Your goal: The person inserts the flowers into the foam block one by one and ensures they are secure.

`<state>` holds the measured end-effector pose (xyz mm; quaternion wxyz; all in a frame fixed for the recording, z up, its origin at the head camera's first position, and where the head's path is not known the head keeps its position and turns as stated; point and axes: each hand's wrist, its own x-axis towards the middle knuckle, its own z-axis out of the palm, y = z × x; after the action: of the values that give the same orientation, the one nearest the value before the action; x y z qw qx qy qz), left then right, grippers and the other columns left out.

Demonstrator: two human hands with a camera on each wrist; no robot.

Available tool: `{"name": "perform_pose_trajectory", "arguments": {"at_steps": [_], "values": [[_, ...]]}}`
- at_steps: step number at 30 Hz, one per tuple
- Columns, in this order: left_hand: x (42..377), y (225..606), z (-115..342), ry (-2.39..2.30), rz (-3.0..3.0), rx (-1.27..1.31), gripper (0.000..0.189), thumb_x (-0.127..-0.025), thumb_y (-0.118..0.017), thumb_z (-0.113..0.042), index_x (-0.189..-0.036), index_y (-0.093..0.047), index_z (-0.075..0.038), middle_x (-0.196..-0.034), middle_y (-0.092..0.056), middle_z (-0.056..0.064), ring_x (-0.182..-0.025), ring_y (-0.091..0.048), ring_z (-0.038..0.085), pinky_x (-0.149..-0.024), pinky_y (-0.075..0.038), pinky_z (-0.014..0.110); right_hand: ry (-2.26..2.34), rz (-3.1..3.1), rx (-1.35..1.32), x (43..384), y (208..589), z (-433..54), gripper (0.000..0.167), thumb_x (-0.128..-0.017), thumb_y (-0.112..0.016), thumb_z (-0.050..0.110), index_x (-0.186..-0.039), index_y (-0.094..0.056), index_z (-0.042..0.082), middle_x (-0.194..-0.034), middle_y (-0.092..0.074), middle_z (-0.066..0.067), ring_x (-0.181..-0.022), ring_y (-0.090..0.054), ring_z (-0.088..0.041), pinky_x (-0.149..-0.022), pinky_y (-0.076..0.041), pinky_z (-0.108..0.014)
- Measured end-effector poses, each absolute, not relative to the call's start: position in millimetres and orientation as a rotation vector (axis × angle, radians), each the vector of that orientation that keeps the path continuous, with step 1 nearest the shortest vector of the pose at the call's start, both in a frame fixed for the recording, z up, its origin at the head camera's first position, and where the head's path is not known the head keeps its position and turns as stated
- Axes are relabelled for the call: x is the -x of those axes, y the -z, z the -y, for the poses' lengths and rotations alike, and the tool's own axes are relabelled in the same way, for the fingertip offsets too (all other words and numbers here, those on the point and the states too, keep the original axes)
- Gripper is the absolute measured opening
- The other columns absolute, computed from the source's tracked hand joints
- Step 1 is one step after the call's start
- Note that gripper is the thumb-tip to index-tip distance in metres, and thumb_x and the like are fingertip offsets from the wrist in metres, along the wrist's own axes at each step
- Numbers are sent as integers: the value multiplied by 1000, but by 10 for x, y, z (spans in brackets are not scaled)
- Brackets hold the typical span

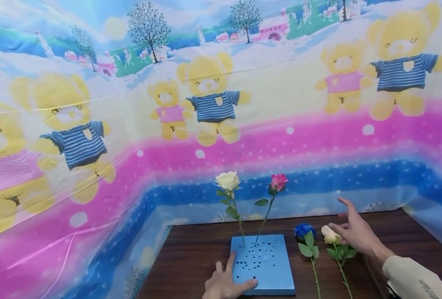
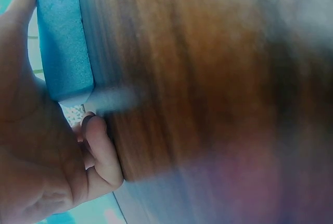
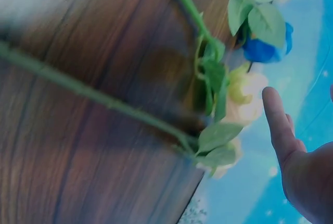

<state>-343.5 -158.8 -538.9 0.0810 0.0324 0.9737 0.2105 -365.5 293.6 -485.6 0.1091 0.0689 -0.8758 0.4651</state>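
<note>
Blue block point(image 1: 277, 276) with two roses standing in its holes.
Square-topped, its side grainy like foam, it sits on the wood-grained table point(image 1: 191, 257); a white rose point(image 1: 228, 181) and a pink rose point(image 1: 279, 182) rise from its far half. The left hand point(image 1: 224, 284) touches its near-left corner, thumb and forefinger spread. Right of the block lie a blue rose point(image 1: 304, 230) and a cream rose point(image 1: 330, 235); beside the latter the right hand point(image 1: 360, 232) is spread, whether touching I cannot tell.
</note>
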Motion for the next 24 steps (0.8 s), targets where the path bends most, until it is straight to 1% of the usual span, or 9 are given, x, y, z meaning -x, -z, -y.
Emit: {"name": "perform_pose_trajectory", "arguments": {"at_steps": [4,7,11,14,16,19,21,23,24], "values": [[3425,5368,1607,-635,-2916,-101,120,-82,-72,-92,-175,-38,-24,-154,-48,35,-111,-66,49,-79,-53,68,-1352,2567,-172,3646,4895,-3022,105,-112,-71,19,-179,8,16,-156,-35,-49,-126,-63,-64,-70,-67,-47],[3421,5363,1608,-642,-2914,-104,120,-82,-72,-92,-175,-38,-23,-152,-48,35,-110,-66,48,-78,-53,67,-1306,2567,-157,3618,4896,-3078,102,-113,-70,22,-179,6,11,-154,-37,-50,-127,-61,-67,-69,-66,-47],[3421,5362,1617,-649,-2913,-103,120,-83,-72,-91,-175,-38,-24,-150,-49,35,-107,-66,47,-75,-52,65,-1243,2574,-140,3592,4862,-3146,101,-113,-70,25,-177,5,4,-151,-40,-51,-119,-66,-64,-67,-66,-47],[3429,5362,1632,-646,-2915,-101,120,-83,-72,-92,-175,-37,-24,-148,-49,34,-103,-65,45,-73,-52,64,-1165,2587,-125,3589,4838,-3190,100,-112,-71,25,-176,1,-2,-145,-46,-53,-110,-71,-58,-68,-65,-49],[3438,5367,1643,-644,-2917,-99,120,-83,-72,-92,-175,-37,-24,-147,-49,34,-102,-65,45,-73,-51,64,-1131,2603,-104,3581,4836,-3213,98,-111,-71,22,-174,-2,-5,-142,-47,-55,-98,-75,-51,-67,-63,-50],[3446,5371,1658,-636,-2921,-91,121,-82,-72,-92,-175,-37,-24,-150,-48,35,-104,-66,46,-74,-52,65,-1044,2629,-63,3555,4837,-3238,90,-109,-71,17,-168,-10,-11,-136,-53,-55,-85,-76,-41,-70,-61,-52],[3448,5375,1665,-635,-2923,-86,121,-82,-72,-92,-175,-37,-24,-151,-48,35,-105,-66,47,-75,-52,66,-1059,2650,-32,3532,4845,-3244,86,-107,-70,13,-165,-12,-12,-132,-54,-55,-70,-74,-35,-65,-60,-51],[3447,5379,1672,-635,-2923,-80,121,-82,-73,-93,-175,-37,-24,-150,-48,35,-106,-66,47,-77,-53,67,-1037,2685,0,3512,4850,-3248,82,-105,-71,11,-161,-15,-14,-121,-59,-51,-66,-71,-30,-65,-58,-48],[3446,5380,1674,-635,-2921,-77,121,-81,-73,-93,-175,-37,-24,-149,-49,35,-106,-66,47,-78,-53,68,-1060,2708,17,3500,4854,-3248,82,-105,-70,10,-160,-15,-14,-114,-62,-48,-60,-67,-26,-61,-56,-46]]}}
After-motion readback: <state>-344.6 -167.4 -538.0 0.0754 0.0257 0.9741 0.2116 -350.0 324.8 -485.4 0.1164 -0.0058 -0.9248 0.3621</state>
